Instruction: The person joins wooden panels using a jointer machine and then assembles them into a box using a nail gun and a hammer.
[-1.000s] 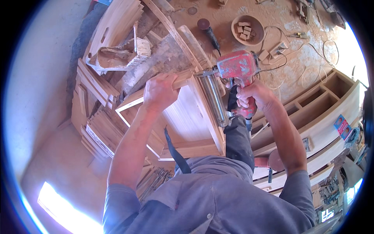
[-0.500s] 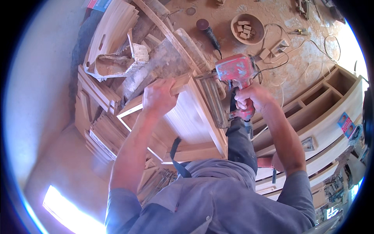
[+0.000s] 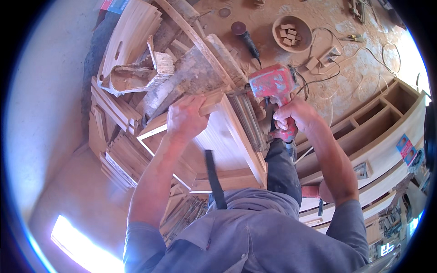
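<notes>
My left hand (image 3: 185,117) is closed over the far rail of a pale wooden drawer box (image 3: 248,148), which is tilted against my lap. In my right hand (image 3: 293,113) is a worn red nail gun (image 3: 273,83), gripped by its handle. The gun's metal magazine (image 3: 246,118) lies along the box's right side, and its nose is close to the far right corner. Whether the nose touches the wood I cannot tell. A dark strap (image 3: 214,179) hangs in front of the box's near side.
Stacked boards (image 3: 129,34) and a torn carton (image 3: 141,75) stand at the left. Beyond the box are an angle grinder (image 3: 246,41), a bowl of wood blocks (image 3: 292,34) and cables on the dusty floor. A long wooden cabinet frame (image 3: 364,127) runs along the right.
The dark strap has swung and now hangs straighter across the box. The nail gun has shifted very slightly left. Both hands keep their grips.
</notes>
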`<state>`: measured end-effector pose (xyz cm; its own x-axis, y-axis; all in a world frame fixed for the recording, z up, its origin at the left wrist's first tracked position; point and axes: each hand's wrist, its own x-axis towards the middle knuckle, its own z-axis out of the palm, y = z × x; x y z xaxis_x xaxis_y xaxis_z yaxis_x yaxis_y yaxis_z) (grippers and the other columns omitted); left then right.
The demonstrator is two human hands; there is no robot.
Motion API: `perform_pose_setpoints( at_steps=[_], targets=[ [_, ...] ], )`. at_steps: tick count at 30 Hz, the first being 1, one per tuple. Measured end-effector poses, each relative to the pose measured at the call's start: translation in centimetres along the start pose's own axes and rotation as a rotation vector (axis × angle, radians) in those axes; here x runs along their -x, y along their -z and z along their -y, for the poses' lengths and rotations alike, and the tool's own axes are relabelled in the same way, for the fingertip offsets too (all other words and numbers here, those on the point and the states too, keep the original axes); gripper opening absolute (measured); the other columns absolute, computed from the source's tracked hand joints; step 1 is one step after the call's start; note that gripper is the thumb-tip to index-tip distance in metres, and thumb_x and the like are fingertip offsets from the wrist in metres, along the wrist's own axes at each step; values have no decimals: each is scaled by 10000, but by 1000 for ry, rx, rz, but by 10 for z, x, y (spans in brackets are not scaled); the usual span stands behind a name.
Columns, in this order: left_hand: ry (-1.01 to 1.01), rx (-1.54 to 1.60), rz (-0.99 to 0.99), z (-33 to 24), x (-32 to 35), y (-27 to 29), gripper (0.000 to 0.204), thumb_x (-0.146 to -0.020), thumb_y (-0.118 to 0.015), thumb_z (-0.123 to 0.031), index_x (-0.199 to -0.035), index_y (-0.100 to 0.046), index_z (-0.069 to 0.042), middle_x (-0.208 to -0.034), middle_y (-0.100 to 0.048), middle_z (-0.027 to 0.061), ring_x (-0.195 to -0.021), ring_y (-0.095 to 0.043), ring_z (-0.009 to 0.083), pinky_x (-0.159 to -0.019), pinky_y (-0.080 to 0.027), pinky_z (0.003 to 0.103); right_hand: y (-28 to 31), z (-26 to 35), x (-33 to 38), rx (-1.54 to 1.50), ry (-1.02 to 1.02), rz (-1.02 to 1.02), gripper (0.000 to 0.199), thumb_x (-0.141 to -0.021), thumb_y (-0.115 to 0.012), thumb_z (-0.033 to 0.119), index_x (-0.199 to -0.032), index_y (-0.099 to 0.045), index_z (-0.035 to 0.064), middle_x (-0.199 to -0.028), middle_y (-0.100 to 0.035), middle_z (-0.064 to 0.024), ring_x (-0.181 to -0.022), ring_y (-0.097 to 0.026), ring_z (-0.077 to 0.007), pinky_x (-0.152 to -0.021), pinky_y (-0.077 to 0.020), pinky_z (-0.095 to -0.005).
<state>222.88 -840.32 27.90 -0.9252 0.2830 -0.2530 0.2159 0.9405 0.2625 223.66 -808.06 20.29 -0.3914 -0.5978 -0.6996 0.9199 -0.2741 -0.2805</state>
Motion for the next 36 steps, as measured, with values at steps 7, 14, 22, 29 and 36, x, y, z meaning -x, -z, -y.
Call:
perform_pose_setpoints(
  at_steps=[7, 14, 22, 29, 36],
  targets=[
    [-1, 15, -5, -3, -2, 1, 312, -703, -822, -118, -996, -761, -28, -991, -753, 156, -909, -728, 333, -818, -593, 407, 7, -12, -5, 10, 15, -22, 175, -748, -664, -55, -861, -563, 31, -560, -535, -77, -436, -515, -173, -442, -389, -324],
    [-51, -14, -15, 6, 1, -3, 301, -737, -776, -141, -1022, -747, -46, -1011, -749, 124, -905, -727, 304, -787, -601, 411, 7, -8, 5, -63, 25, -60, 193, -725, -642, -57, -866, -543, 31, -558, -521, -72, -442, -512, -169, -445, -392, -328],
    [-24, 5, -2, -1, -2, 2, 307, -702, -813, -119, -989, -751, -31, -1005, -754, 133, -919, -723, 314, -823, -591, 404, 20, -14, -10, -66, 14, -22, 410, -673, -632, -56, -1067, -584, 42, -1051, -665, -131, -478, -526, -167, -476, -466, -332],
    [-40, -6, -1, 2, -1, 0, 291, -728, -777, -143, -999, -750, -39, -1010, -754, 122, -924, -727, 293, -806, -598, 403, 21, -5, -11, 16, 27, 33, 461, -667, -649, -51, -1118, -593, 25, -1082, -669, -125, -486, -532, -145, -468, -470, -297],
    [-44, -2, -8, 3, -1, -2, 291, -720, -768, -132, -994, -755, -35, -1029, -756, 128, -940, -730, 292, -819, -602, 400, 10, 0, -7, 20, 32, -21, 384, -681, -631, -32, -1065, -636, -17, -680, -568, -60, -450, -501, -132, -456, -409, -290]
  ],
)
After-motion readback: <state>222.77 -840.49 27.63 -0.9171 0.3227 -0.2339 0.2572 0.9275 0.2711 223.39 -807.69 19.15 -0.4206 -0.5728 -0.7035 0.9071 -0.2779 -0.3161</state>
